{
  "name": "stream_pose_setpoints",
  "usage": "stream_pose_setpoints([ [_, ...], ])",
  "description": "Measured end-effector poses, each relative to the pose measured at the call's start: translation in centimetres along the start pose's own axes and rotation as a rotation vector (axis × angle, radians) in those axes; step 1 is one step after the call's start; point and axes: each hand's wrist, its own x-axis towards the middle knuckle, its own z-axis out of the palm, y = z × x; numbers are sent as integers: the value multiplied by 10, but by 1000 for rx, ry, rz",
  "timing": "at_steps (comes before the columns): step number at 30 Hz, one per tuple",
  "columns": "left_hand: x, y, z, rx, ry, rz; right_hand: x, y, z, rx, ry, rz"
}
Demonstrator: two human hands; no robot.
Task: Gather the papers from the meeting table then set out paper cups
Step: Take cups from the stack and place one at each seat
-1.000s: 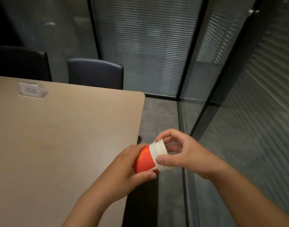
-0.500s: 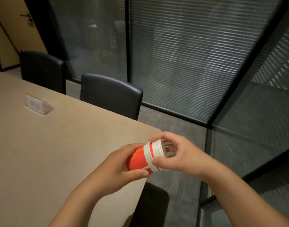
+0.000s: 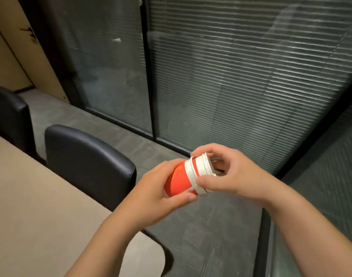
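While we look down past the table corner, this is what we see:

Cups: a nested stack of paper cups (image 3: 186, 176), red with white rims, lies on its side in the air between our hands, over the grey floor just past the table's edge; its open end points right.

Left hand: our left hand (image 3: 153, 193) wraps the red base end of the stack, thumb underneath, fingers curled over the top.

Right hand: our right hand (image 3: 229, 175) pinches the white rim end, thumb on the near side and fingers curled over the far rim.

Table: the beige meeting table (image 3: 41, 216) fills the lower left, its rounded corner under our left forearm.

Chairs: a black chair (image 3: 87, 162) stands tucked against the table's far edge; another dark chair (image 3: 9, 118) stands further left.

Wall: glass panels with slatted blinds (image 3: 241, 76) stand behind.
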Motion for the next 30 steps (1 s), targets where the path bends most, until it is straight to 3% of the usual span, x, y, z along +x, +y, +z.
stream_pose_setpoints([
  [6, 139, -22, 2, 15, 168, -105, 140, 24, -96, -15, -169, -28],
  [17, 299, -144, -89, 21, 294, -240, 409, 34, -112, -130, -396, -121],
  [22, 316, -189, -163, 48, 418, -343, 520, -2, -70, -225, -587, -198],
  [30, 272, -275, -286, 182, 804, -605, 675, -64, 101, -216, -918, -460],
])
